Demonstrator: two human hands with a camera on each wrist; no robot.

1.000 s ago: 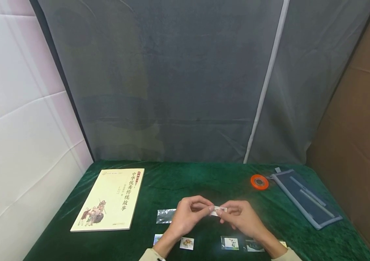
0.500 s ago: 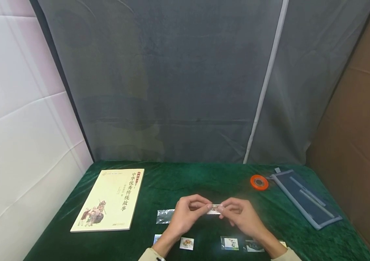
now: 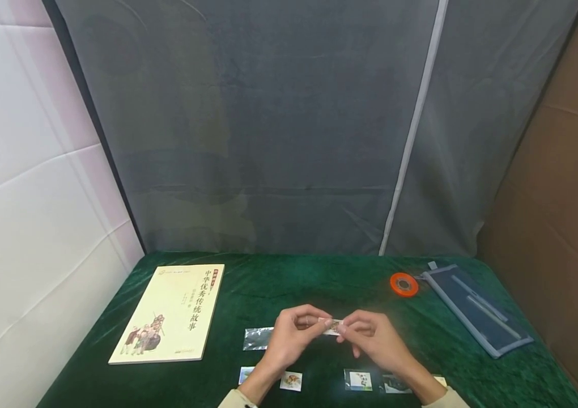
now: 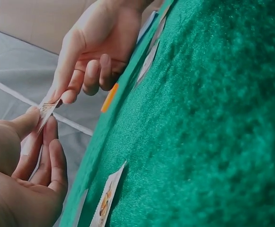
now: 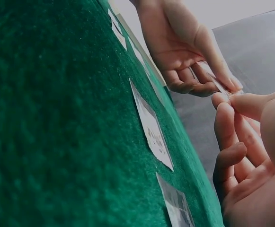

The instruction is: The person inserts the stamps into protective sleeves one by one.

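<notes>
Thumb and fingers of the left hand (image 3: 290, 338) and the right hand (image 3: 378, 338) are pinching opposite ends of a small printed stamp (image 3: 334, 328); both wrist views are showing it hanging above the dark-green velvety cloth (image 3: 289, 286). On that cloth, a clear plastic sleeve (image 3: 255, 339) is lying beside the left hand, a loose stamp (image 3: 291, 381) near the left wrist, a sleeved stamp (image 3: 360, 380) nearer the right. Farther out, a cream Chinese-titled book (image 3: 166, 314) is lying left, an orange disc (image 3: 403, 285) and a gray-blue zip pouch (image 3: 477, 309) right. A gray curtain (image 3: 289, 130) is hanging behind, between a white wall (image 3: 24, 170) and a brown one (image 3: 549, 181).

The left wrist view is revealing the loose stamp's scalloped edge, too small overhead. The right wrist view is exposing the right hand's other fingers, bending loosely below its pinch. Both forearms are angling inward, palms facing.
</notes>
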